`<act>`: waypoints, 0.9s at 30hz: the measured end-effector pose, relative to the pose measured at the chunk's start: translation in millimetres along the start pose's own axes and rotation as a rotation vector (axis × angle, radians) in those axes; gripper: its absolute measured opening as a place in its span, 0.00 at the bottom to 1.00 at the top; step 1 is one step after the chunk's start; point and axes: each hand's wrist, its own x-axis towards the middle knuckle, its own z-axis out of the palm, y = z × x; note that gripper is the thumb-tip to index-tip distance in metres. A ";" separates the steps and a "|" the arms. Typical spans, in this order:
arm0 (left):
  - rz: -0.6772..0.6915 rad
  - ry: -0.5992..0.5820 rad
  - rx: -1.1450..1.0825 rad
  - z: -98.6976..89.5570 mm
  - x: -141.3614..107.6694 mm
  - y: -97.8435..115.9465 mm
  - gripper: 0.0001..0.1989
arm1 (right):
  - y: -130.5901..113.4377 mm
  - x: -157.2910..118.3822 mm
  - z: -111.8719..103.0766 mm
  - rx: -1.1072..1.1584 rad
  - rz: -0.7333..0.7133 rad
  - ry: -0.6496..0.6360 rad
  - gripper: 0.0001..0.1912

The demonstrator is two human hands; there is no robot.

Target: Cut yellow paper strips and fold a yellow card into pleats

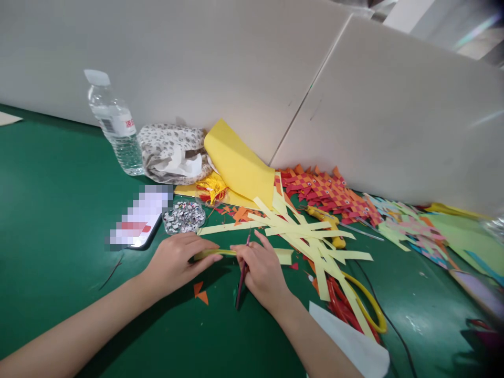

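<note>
On green table (51,189), left hand (175,262) pinches yellow strip (285,256), right hand (263,270) grips it plus purple stick (241,286); best keep it taut.

Spreads out as a wide, glossy, dark green tabletop (43,210), bounded along the far edge by a tall, smooth, pale grey partition (220,58). Divided toward the right by a thin, slanting seam (331,54), with small dark scuffs (317,109) near it. Gives way at the upper right to pale, blurred shapes (409,14), with soft whitish glare on partition and tabletop
</note>
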 end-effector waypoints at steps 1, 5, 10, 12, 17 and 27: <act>-0.009 -0.028 -0.010 -1.3 0.7 1.6 0.11 | -0.3 0.3 0.0 0.002 -0.001 -0.011 0.13; -0.010 -0.096 -0.005 -1.1 1.2 3.2 0.10 | -3.2 2.5 -1.2 0.051 0.010 -0.038 0.09; -0.006 -0.136 0.019 5.1 -1.8 -0.7 0.08 | -5.2 2.2 -4.0 0.185 0.011 0.030 0.15; -0.013 -0.160 0.015 4.9 -2.2 -0.7 0.08 | -4.2 0.4 -4.6 0.266 0.033 0.128 0.18; -0.036 -0.192 0.004 2.2 -1.3 0.7 0.07 | -2.5 -1.7 -4.1 0.502 0.273 0.329 0.04; 0.030 -0.114 0.061 2.1 1.3 1.3 0.07 | 2.3 -3.5 -4.6 0.726 0.427 0.377 0.17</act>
